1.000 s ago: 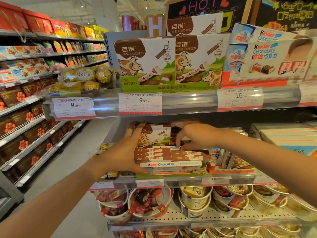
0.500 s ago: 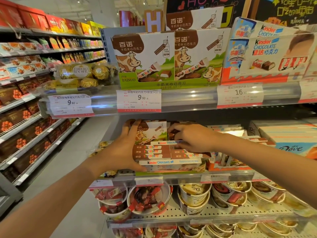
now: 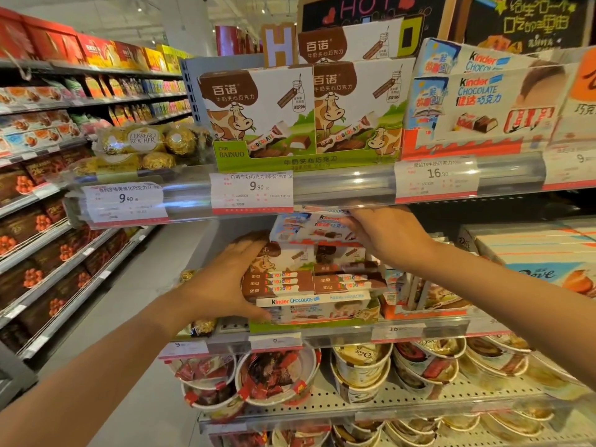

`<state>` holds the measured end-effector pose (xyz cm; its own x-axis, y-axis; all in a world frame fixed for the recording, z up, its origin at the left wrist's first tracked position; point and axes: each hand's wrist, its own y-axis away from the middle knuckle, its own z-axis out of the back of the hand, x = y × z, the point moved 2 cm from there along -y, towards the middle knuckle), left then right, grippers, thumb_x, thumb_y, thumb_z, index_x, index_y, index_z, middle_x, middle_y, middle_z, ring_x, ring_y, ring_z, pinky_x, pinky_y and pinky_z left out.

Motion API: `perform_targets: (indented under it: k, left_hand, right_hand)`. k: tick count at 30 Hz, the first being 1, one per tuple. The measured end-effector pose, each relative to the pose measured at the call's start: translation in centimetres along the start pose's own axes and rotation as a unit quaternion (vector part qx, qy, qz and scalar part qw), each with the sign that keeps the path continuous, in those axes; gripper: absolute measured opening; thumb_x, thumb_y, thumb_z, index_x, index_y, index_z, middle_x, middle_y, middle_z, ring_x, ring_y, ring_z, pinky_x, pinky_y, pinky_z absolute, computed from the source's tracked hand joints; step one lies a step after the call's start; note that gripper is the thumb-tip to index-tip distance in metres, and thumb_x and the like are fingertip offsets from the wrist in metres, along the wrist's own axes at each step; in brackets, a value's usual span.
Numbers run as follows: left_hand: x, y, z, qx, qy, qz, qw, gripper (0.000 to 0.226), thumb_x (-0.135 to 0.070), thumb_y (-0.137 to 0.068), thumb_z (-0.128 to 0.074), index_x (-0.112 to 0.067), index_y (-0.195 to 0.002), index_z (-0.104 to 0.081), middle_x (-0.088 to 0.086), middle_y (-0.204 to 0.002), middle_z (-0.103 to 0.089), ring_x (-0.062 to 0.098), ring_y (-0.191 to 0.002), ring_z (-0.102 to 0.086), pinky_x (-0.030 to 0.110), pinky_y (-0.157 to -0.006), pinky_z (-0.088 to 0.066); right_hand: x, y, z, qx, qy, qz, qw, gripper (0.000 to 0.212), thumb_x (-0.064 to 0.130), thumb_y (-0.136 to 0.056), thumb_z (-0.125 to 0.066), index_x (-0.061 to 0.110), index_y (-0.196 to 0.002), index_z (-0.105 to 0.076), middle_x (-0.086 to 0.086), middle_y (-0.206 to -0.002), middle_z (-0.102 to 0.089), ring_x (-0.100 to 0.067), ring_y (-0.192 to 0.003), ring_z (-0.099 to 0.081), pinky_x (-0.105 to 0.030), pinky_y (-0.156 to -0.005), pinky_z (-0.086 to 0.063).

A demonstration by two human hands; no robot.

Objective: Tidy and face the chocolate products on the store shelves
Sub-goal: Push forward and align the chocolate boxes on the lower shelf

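The upper shelf rail (image 3: 338, 185) hung low over the chocolate stack (image 3: 309, 279), leaving seemingly little clearance above; Dove boxes (image 3: 532, 253) crowded the right, while the aisle floor (image 3: 129, 317) lay open left.

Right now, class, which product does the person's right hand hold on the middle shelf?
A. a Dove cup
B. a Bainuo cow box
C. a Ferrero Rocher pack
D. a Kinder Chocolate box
D: the right hand grips a white, blue and red Kinder Chocolate box on top of the stack, while the left hand rests against the brown bars below.
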<state>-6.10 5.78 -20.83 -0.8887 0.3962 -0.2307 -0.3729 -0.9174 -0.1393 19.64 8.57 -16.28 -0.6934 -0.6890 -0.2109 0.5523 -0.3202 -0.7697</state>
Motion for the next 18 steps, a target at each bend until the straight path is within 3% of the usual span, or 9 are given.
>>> perform_targets:
  k: [2, 4, 6, 9, 13, 16, 18]
  left_hand:
    - [-0.2, 0.2, 0.0, -0.002, -0.004, -0.017, 1.000, 0.109, -0.060, -0.056, -0.079, -0.034, -0.143, -0.017, -0.014, -0.137, -0.030, 0.005, -0.123, -0.032, 0.035, -0.109, -0.034]
    - [-0.5, 0.4, -0.1, -0.010, -0.059, -0.032, 0.998, 0.109, -0.061, -0.060, -0.075, -0.027, -0.145, -0.015, -0.010, -0.140, -0.029, 0.009, -0.127, -0.031, 0.033, -0.113, -0.026]
    - [-1.2, 0.6, 0.0, -0.028, -0.126, -0.051, 0.990, 0.107, -0.064, -0.062, -0.070, -0.021, -0.144, -0.016, -0.005, -0.140, -0.029, 0.012, -0.128, -0.029, 0.032, -0.113, -0.019]
    - [-2.4, 0.7, -0.2, -0.071, -0.185, -0.096, 0.975, 0.108, -0.073, -0.061, -0.056, -0.018, -0.144, -0.014, 0.003, -0.144, -0.030, 0.017, -0.134, -0.017, 0.048, -0.112, -0.012]
    - [-4.5, -0.6, -0.7, -0.017, -0.205, -0.098, 0.974, 0.101, -0.068, -0.072, -0.056, -0.026, -0.147, -0.004, -0.003, -0.151, -0.012, 0.016, -0.140, -0.003, 0.050, -0.116, -0.003]
    - [-6.2, -2.0, -1.0, -0.005, -0.170, -0.124, 0.978, 0.087, -0.063, -0.076, -0.057, -0.028, -0.145, -0.018, -0.005, -0.149, -0.021, 0.015, -0.139, -0.012, 0.045, -0.115, -0.007]
    - [-7.5, -2.8, -1.2, -0.013, -0.156, -0.152, 0.976, 0.081, -0.062, -0.077, -0.058, -0.026, -0.142, -0.027, -0.004, -0.147, -0.028, 0.016, -0.137, -0.019, 0.043, -0.114, -0.011]
  right_hand:
    - [-0.4, 0.1, 0.4, 0.001, 0.011, 0.007, 1.000, 0.024, 0.028, -0.090, -0.041, 0.009, -0.090, -0.056, -0.007, -0.061, -0.066, -0.024, -0.044, -0.060, -0.017, -0.035, -0.033]
    - [-0.6, 0.1, 0.9, 0.003, 0.046, 0.038, 0.998, 0.015, 0.024, -0.088, -0.052, 0.012, -0.096, -0.054, -0.008, -0.067, -0.069, -0.024, -0.048, -0.063, -0.019, -0.032, -0.037]
    - [-0.9, 0.4, 1.4, 0.018, 0.064, 0.054, 0.996, 0.019, 0.018, -0.081, -0.065, 0.010, -0.098, -0.063, -0.008, -0.072, -0.071, -0.024, -0.053, -0.065, -0.019, -0.034, -0.040]
    - [-1.9, 1.0, 1.8, 0.044, 0.078, 0.033, 0.995, 0.021, 0.015, -0.081, -0.065, 0.006, -0.100, -0.066, -0.011, -0.077, -0.071, -0.027, -0.057, -0.066, -0.025, -0.036, -0.044]
    - [-3.1, 2.0, 2.1, 0.069, 0.109, 0.017, 0.991, 0.030, 0.013, -0.079, -0.071, 0.004, -0.107, -0.063, -0.018, -0.084, -0.068, -0.036, -0.067, -0.066, -0.031, -0.041, -0.046]
    - [-4.2, 2.9, 2.6, 0.069, 0.159, 0.021, 0.985, 0.036, 0.019, -0.086, -0.060, 0.005, -0.119, -0.054, -0.023, -0.104, -0.065, -0.041, -0.087, -0.065, -0.040, -0.051, -0.053]
    - [-5.1, 3.8, 3.2, 0.072, 0.177, 0.003, 0.982, 0.035, 0.026, -0.092, -0.042, 0.007, -0.121, -0.047, -0.023, -0.104, -0.066, -0.041, -0.085, -0.065, -0.040, -0.049, -0.053]
